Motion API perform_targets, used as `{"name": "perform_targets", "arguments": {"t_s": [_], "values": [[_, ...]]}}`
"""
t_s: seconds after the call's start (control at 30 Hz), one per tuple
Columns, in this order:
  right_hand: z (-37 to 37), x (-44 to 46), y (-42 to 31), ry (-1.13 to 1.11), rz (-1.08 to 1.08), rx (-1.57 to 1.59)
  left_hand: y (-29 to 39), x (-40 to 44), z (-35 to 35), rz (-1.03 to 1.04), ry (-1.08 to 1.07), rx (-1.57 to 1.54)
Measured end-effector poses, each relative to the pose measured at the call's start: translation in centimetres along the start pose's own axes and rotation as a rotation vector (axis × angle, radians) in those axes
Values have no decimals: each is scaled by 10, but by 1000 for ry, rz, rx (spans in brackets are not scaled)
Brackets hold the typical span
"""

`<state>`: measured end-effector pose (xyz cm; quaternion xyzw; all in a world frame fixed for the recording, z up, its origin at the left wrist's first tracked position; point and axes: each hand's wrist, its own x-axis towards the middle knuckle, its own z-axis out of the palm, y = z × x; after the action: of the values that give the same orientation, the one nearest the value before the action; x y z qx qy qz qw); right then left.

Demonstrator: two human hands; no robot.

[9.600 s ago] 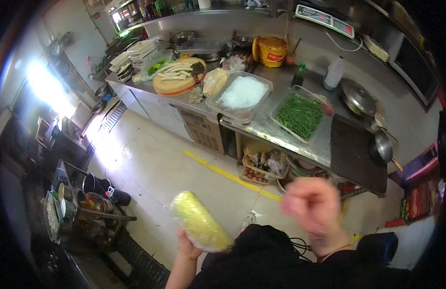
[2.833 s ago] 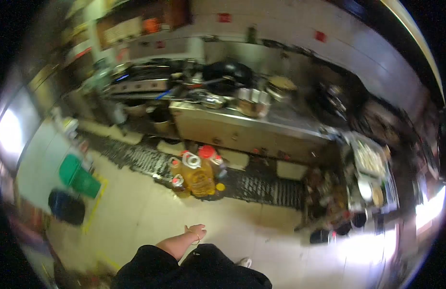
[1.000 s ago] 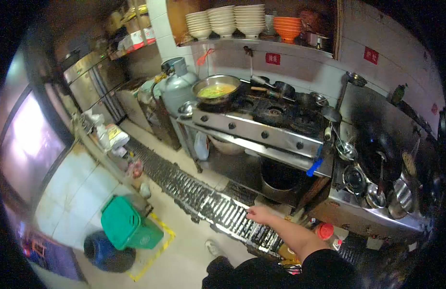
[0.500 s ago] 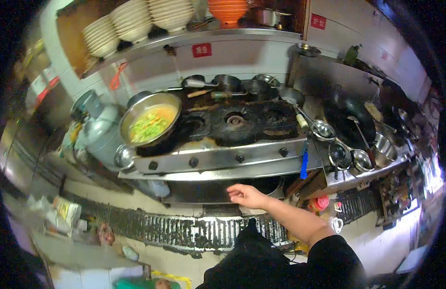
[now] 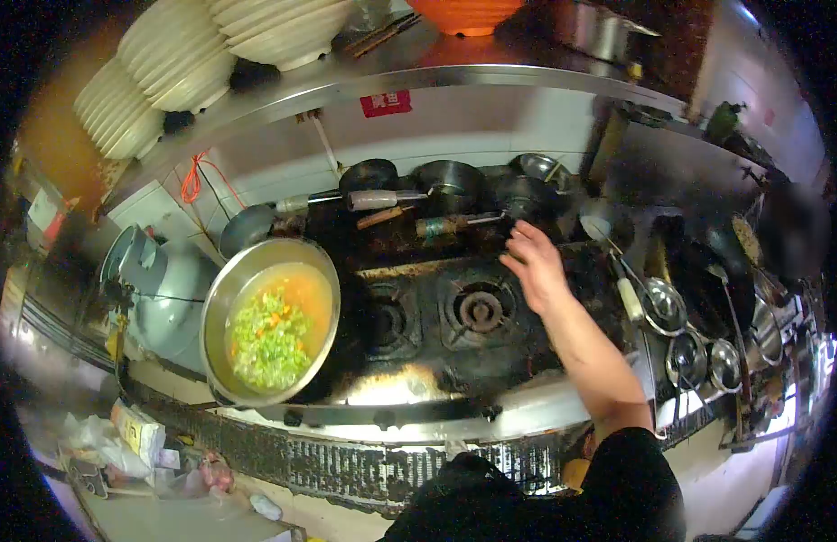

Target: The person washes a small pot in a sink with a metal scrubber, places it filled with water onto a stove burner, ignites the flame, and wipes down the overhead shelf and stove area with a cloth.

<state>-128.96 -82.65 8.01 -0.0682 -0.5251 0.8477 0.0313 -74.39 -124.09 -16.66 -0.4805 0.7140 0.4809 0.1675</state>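
Observation:
My right hand (image 5: 537, 264) reaches over the black gas stove (image 5: 418, 339), above its right part. The fingers are apart, hold nothing, and are close to a dark pan (image 5: 525, 194) at the back; whether they touch it I cannot tell. Left of that pan are another dark pan (image 5: 448, 181) and a handle wrapped in worn material (image 5: 442, 226). On the stove's left side sits a large steel bowl (image 5: 216, 316) with chopped green and orange vegetables (image 5: 272, 339) in orange liquid. My left hand is not in view.
Stacked white bowls (image 5: 179, 59) and orange bowls (image 5: 468, 13) stand on the steel shelf (image 5: 490, 77) above. A grey gas cylinder (image 5: 170, 294) is at the left. Steel ladles (image 5: 664, 305) and strainers lie at the right. Below runs a floor grate (image 5: 337, 465).
The view has turned from the cabbage and counter to the stove and come closer. My right hand has moved forward from the stove's front edge to over its back part.

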Motion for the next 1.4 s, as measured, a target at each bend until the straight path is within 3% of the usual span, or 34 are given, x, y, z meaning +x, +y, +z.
{"name": "perform_targets", "arguments": {"t_s": [0.1, 0.2, 0.3, 0.33, 0.37, 0.43, 0.53, 0.63, 0.67, 0.73, 0.8, 0.83, 0.9, 1.07, 1.4], "values": [[56, 90, 63, 262, 307, 314, 22, 4, 4, 13, 27, 76], [74, 179, 135, 587, 401, 333, 27, -2, -6, 34, 74, 142], [61, 230, 199, 399, 294, 705, 6, -9, -24, 100, 131, 216], [68, 226, 187, 503, 324, 584, -3, -12, -30, 134, 154, 245], [58, 244, 204, 460, 364, 661, -13, -16, -35, 170, 176, 274], [74, 225, 180, 568, 300, 558, -25, -28, -39, 204, 183, 283], [82, 206, 143, 538, 177, 657, -17, -37, -33, 172, 109, 198], [41, 210, 125, 147, 337, 757, 53, -41, -22, 131, -12, 65], [48, 179, 97, 186, 370, 627, 73, -39, -20, 120, -56, 21], [44, 111, 55, 215, 405, 439, 97, -21, -11, 775, -99, 362], [25, 50, 36, 113, 432, 334, 182, -24, 2, 280, -219, 43], [20, 14, 21, 25, 448, 283, 217, -27, 3, 317, -341, -35], [12, -50, -6, 31, 381, 28, 227, 5, 2, 248, -618, -49], [-10, -188, -41, -32, 397, -331, 286, 4, -19, 364, -766, 115], [15, -398, -40, 86, 388, -485, 217, 37, -25, 399, -984, 224]]}}
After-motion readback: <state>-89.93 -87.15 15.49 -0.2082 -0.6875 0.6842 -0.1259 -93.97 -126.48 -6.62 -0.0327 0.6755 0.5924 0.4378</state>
